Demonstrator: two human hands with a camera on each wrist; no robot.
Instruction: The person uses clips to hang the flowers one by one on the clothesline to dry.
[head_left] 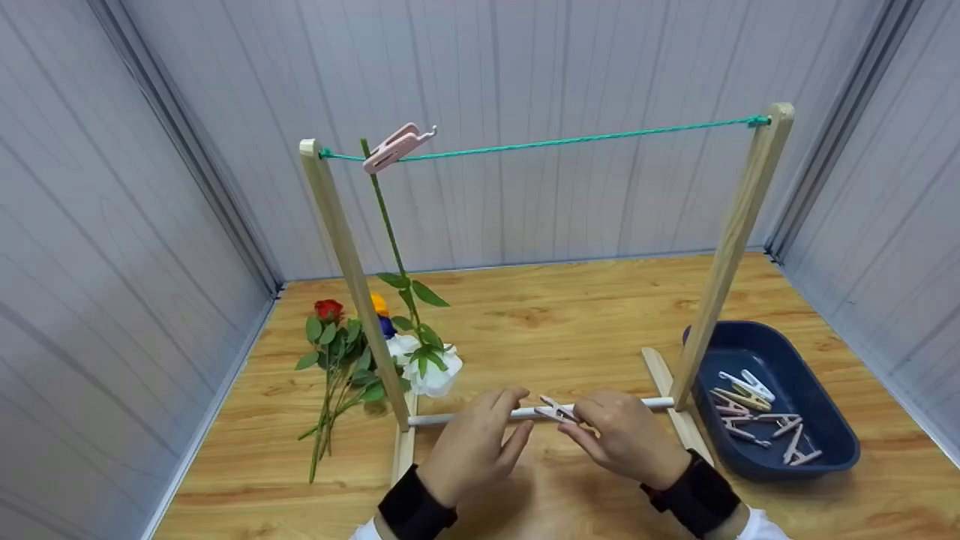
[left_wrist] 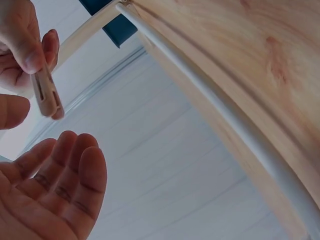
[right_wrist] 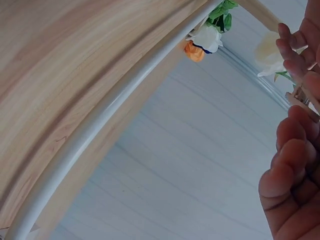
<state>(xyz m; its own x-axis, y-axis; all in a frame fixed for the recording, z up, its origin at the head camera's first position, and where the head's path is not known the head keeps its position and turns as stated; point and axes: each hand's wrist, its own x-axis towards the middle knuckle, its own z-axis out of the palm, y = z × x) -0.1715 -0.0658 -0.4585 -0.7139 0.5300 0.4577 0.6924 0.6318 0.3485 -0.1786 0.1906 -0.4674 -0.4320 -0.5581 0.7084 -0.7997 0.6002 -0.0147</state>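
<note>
Between thumb and fingers, my right hand (head_left: 626, 435) pinches a pale pink clothespin (head_left: 556, 410) above the frame's white crossbar (head_left: 469, 418). My left hand (head_left: 480, 442) is just left of it, fingers loosely bent and holding nothing; the left wrist view shows its fingers (left_wrist: 92, 175) apart from the clothespin. A white rose (head_left: 435, 371) hangs head down from the green cord (head_left: 562, 142), its stem clamped there by another pink clothespin (head_left: 396, 148). In the right wrist view the pinched clothespin (right_wrist: 299, 97) is partly hidden by fingers.
Two wooden posts (head_left: 724, 262) carry the cord. At the right stands a dark blue basin (head_left: 814, 375) with several clothespins (head_left: 750, 409). Left of the frame, a red rose (head_left: 328, 310) and other flowers lie on the wooden table (head_left: 525, 315). Panel walls enclose the table's back and sides.
</note>
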